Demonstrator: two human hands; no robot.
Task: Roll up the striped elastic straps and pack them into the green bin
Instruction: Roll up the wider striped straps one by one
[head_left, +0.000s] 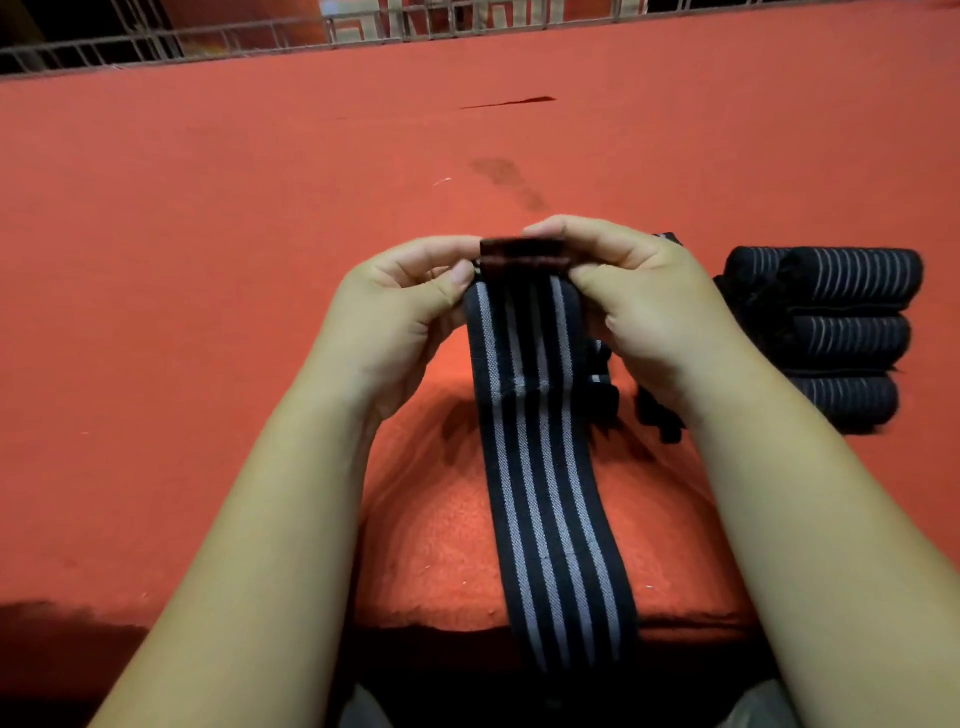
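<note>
Now left hand (395, 306) and right hand (641, 304) pinch the far end of the striped strap (540, 493), running far-to-near.

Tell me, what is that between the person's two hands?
The head view shows the dark end of a black elastic strap with grey stripes, pinched from both sides by the left hand and right hand.

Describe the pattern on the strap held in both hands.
The strap is black with lengthwise grey stripes; head view.
</note>
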